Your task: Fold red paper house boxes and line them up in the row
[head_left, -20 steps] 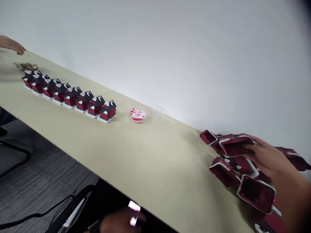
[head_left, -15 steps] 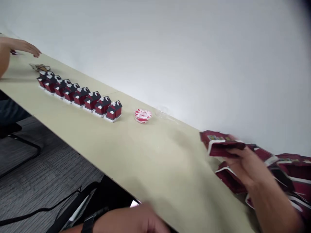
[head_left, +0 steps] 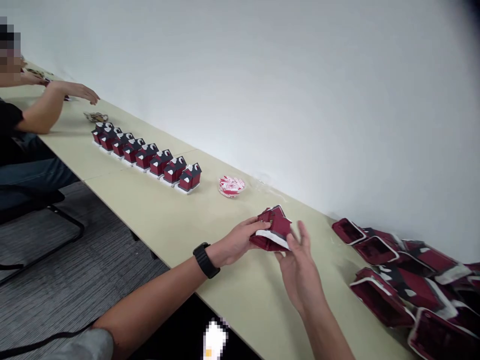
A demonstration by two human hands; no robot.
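A small red model house [head_left: 281,226] is tilted above the table, its white-edged open base facing toward me. My left hand [head_left: 240,241], with a black band on the wrist, grips its left side, thumb on the front wall. At the right corner, my right hand [head_left: 300,262] holds it between the thumb and the fingers underneath, while another finger sticks up. A clear round tub of red-and-white striped pieces [head_left: 231,187] stands just beyond. To the left runs a row of red houses with dark snowy roofs [head_left: 161,162], upright on white bases.
A heap of more red houses [head_left: 408,282] lies on its sides at the right. Clear plastic film [head_left: 264,184] rests along the wall. A seated co-worker's arm [head_left: 56,102] reaches over the far left of the table [head_left: 157,210], near a brownish bundle [head_left: 96,117].
My right hand has brought the house left from beside the heap to in front of me. My left hand has come up from the table edge and taken hold of it.
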